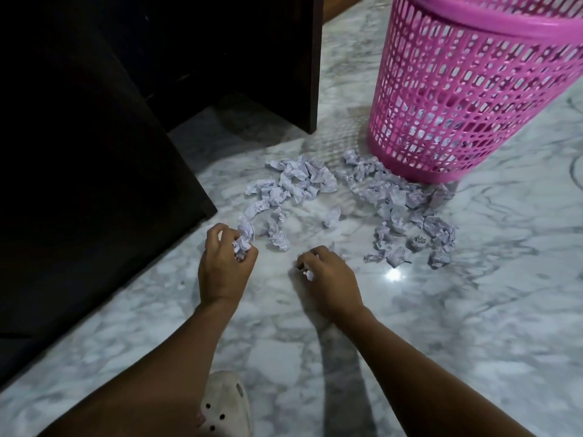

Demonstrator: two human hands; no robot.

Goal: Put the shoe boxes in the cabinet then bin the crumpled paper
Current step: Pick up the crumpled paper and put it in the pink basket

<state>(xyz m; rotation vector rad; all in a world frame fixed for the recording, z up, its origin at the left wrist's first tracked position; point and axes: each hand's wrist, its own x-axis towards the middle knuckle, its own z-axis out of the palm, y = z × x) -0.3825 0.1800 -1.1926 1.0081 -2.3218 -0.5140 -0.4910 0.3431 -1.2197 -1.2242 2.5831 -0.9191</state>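
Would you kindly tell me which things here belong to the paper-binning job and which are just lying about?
Part of the job:
- crumpled paper scattered on the floor
- pink bin
- left hand, closed on a paper piece
- right hand, closed on a paper piece
- dark cabinet

Just there:
- marble floor
- white clog

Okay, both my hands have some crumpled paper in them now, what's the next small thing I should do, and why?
Probably carry both handfuls to the pink basket and drop them in. The left hand and right hand are each closed on paper scraps, the basket stands upright just beyond the scattered paper, and much of that still lies on the marble floor.
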